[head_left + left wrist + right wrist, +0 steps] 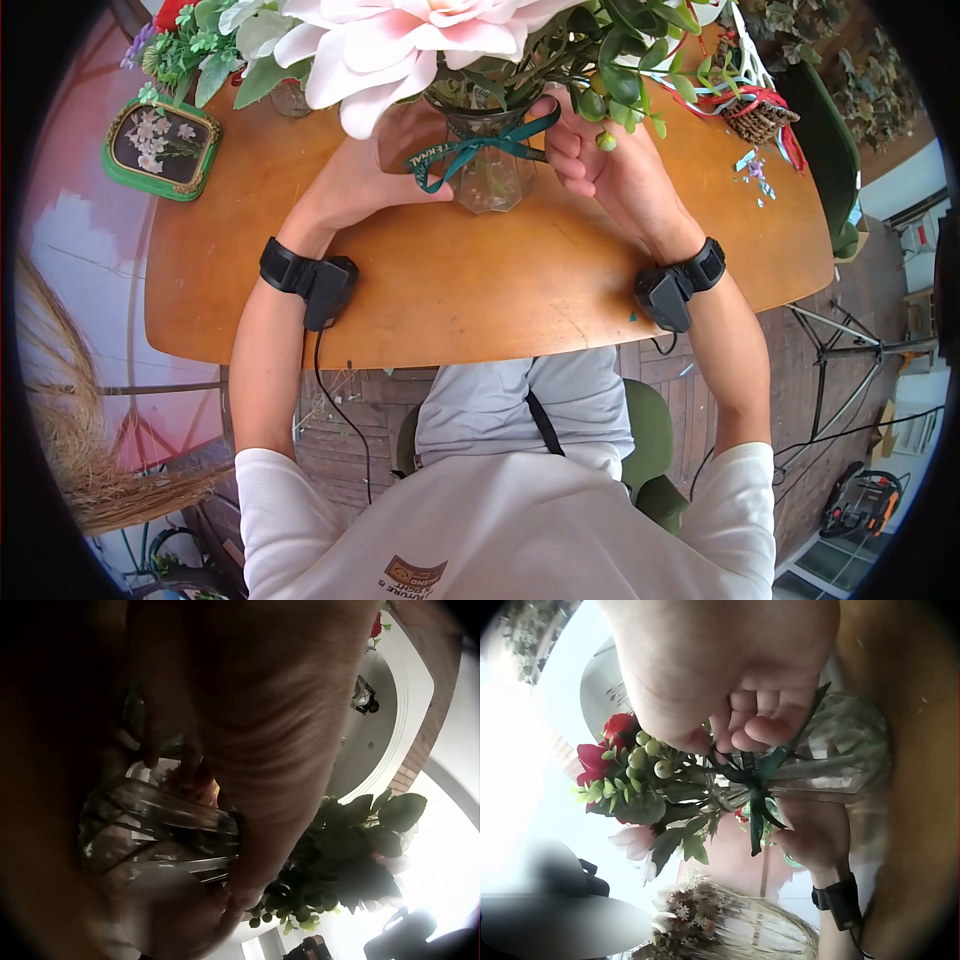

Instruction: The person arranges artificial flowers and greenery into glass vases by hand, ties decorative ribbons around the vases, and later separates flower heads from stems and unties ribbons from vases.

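A clear glass vase (487, 192) stands on the wooden table, filled with artificial flowers: a large pale pink bloom (420, 50), green leaves and berries (607, 140). Round its neck is a dark green ribbon (468, 150) tied in a bow, with lettering on one tail. My left hand (365, 178) holds the vase from the left, its thumb at the glass below the bow and its other fingers hidden behind. On the other side, my right hand (630, 175) pinches the ribbon by the bow's right loop, fingers curled. Red flowers (604, 746) show in the right wrist view.
A green-framed flower picture (160, 150) lies at the table's left. Other artificial greenery (190, 50) stands behind it. At the right are a small wicker basket (755, 118) with ribbons and shiny scraps (757, 178). A green chair (820, 150) stands beyond the table's right edge.
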{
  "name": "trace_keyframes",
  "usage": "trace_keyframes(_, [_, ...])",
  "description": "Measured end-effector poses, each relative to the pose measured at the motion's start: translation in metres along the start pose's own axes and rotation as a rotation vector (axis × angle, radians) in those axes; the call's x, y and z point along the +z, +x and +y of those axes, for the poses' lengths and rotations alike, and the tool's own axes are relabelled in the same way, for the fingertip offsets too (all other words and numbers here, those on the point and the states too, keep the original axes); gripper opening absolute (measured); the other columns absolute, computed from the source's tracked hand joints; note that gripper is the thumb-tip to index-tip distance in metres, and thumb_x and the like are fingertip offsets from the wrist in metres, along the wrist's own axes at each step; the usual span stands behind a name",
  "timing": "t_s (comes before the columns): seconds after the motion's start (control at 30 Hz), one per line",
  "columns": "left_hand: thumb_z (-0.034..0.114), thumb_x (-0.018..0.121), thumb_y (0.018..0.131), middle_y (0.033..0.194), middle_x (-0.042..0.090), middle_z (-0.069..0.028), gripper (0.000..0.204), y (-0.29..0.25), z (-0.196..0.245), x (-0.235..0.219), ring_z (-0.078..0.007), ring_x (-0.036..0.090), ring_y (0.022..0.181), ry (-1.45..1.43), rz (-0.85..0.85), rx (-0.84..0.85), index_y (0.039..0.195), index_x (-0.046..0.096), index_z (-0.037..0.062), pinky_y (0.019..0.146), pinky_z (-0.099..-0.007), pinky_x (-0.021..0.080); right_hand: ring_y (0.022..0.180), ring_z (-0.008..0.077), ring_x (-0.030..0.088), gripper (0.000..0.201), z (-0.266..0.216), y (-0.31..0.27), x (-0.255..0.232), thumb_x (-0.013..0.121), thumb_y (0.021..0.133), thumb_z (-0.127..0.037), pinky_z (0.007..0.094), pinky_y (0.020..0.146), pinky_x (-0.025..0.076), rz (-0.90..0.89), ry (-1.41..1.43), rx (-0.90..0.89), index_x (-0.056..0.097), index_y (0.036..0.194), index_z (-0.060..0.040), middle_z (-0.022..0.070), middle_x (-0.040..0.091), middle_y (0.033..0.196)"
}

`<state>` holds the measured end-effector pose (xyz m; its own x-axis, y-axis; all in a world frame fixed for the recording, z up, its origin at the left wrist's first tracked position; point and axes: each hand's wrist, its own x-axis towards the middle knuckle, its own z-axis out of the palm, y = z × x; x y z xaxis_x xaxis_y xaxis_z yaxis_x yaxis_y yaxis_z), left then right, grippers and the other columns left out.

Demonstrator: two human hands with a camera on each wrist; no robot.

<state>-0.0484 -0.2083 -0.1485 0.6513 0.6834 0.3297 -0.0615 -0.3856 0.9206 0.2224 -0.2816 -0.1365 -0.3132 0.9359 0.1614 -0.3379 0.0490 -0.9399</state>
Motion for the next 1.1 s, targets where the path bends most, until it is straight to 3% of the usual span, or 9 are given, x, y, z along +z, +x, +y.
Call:
trace_keyframes(0.1, [0.014, 0.087, 0.076, 0.123, 0.054, -0.0074, 0.072, 0.003, -0.004, -0.022, -0.0225, 0.052, 0.120, -0.011, -0.134, -0.079, 0.137, 0.050, 0.0000, 0.106, -0.0376, 0.041, 0.069, 0.0068, 0.041, 0.039, 0.002, 0.000, -0.005, 0.045, 0.107, -0.037, 0.0216, 0.056, 0.031, -0.021, 0.017, -0.043, 0.059, 0.121, -0.0033, -0.0032, 0.045, 0.082])
trace_keyframes(0.17, [0.009, 0.081, 0.080, 0.117, 0.053, -0.0061, 0.042, 0.008, -0.005, -0.027, -0.0198, 0.052, 0.112, -0.020, -0.273, -0.022, 0.118, 0.065, -0.0002, 0.099, -0.0341, 0.042, 0.068, 0.0064, 0.038, 0.037, 0.001, 0.002, 0.000, 0.050, 0.103, -0.036, 0.0213, 0.055, 0.028, 0.022, 0.021, -0.047, 0.058, 0.116, -0.0029, -0.0033, 0.041, 0.081])
trace_keyframes(0.27, [0.011, 0.074, 0.087, 0.118, 0.055, -0.0072, 0.017, 0.005, 0.001, -0.017, -0.0179, 0.053, 0.110, -0.054, -0.206, -0.093, 0.099, 0.072, -0.0006, 0.092, -0.0326, 0.043, 0.067, 0.0060, 0.036, 0.034, -0.001, 0.001, 0.002, 0.054, 0.100, -0.035, 0.0212, 0.053, 0.026, 0.059, 0.001, -0.013, 0.057, 0.110, -0.0029, -0.0032, 0.039, 0.078])
trace_keyframes(0.3, [0.011, 0.074, 0.087, 0.118, 0.055, -0.0072, 0.017, 0.005, 0.002, -0.013, -0.0179, 0.053, 0.110, -0.049, -0.209, -0.104, 0.099, 0.072, -0.0006, 0.092, -0.0326, 0.043, 0.067, 0.0060, 0.036, 0.033, -0.001, 0.000, 0.001, 0.054, 0.101, -0.035, 0.0215, 0.053, 0.026, 0.049, -0.028, 0.016, 0.057, 0.108, -0.0034, -0.0031, 0.039, 0.078])
trace_keyframes(0.37, [0.025, 0.072, 0.090, 0.095, 0.064, -0.0045, 0.023, 0.005, 0.004, -0.010, -0.0175, 0.052, 0.101, 0.024, -0.173, -0.103, 0.092, 0.072, 0.0021, 0.089, -0.0324, 0.041, 0.066, 0.0052, 0.038, 0.033, -0.002, -0.001, 0.001, 0.053, 0.102, -0.033, 0.0214, 0.054, 0.028, 0.049, -0.018, 0.034, 0.061, 0.110, -0.0016, -0.0053, 0.042, 0.076])
trace_keyframes(0.7, [0.026, 0.067, 0.095, 0.096, 0.059, -0.0029, 0.026, 0.005, -0.007, -0.014, -0.0168, 0.051, 0.100, 0.033, -0.150, -0.054, 0.087, 0.070, 0.0015, 0.091, -0.0326, 0.038, 0.067, 0.0030, 0.041, 0.033, 0.000, -0.001, 0.000, 0.058, 0.102, -0.030, 0.0197, 0.055, 0.030, 0.044, 0.035, 0.029, 0.067, 0.112, -0.0001, -0.0080, 0.045, 0.076])
trace_keyframes(1.0, [0.021, 0.067, 0.093, 0.091, 0.052, -0.0036, 0.026, 0.005, 0.004, -0.007, -0.0163, 0.051, 0.091, 0.208, -0.182, -0.074, 0.079, 0.065, 0.0000, 0.082, -0.0301, 0.040, 0.067, 0.0021, 0.041, 0.031, 0.002, 0.000, 0.000, 0.059, 0.102, -0.029, 0.0190, 0.055, 0.030, 0.042, 0.034, 0.006, 0.068, 0.113, -0.0005, -0.0085, 0.044, 0.076])
trace_keyframes(1.07, [0.022, 0.068, 0.096, 0.111, 0.050, -0.0046, 0.027, 0.005, 0.003, -0.007, -0.0157, 0.052, 0.094, 0.214, -0.212, -0.049, 0.084, 0.065, -0.0022, 0.077, -0.0290, 0.044, 0.067, 0.0020, 0.041, 0.031, 0.003, 0.000, -0.001, 0.059, 0.102, -0.028, 0.0189, 0.055, 0.030, 0.030, 0.043, 0.002, 0.068, 0.113, -0.0005, -0.0087, 0.044, 0.076])
trace_keyframes(1.1, [0.022, 0.068, 0.096, 0.111, 0.050, -0.0046, 0.027, 0.006, 0.003, -0.008, -0.0157, 0.052, 0.094, 0.215, -0.214, -0.049, 0.084, 0.065, -0.0022, 0.077, -0.0290, 0.044, 0.066, 0.0019, 0.040, 0.031, 0.003, 0.000, -0.002, 0.059, 0.102, -0.028, 0.0188, 0.055, 0.030, 0.020, 0.051, 0.002, 0.068, 0.113, -0.0005, -0.0089, 0.044, 0.076])
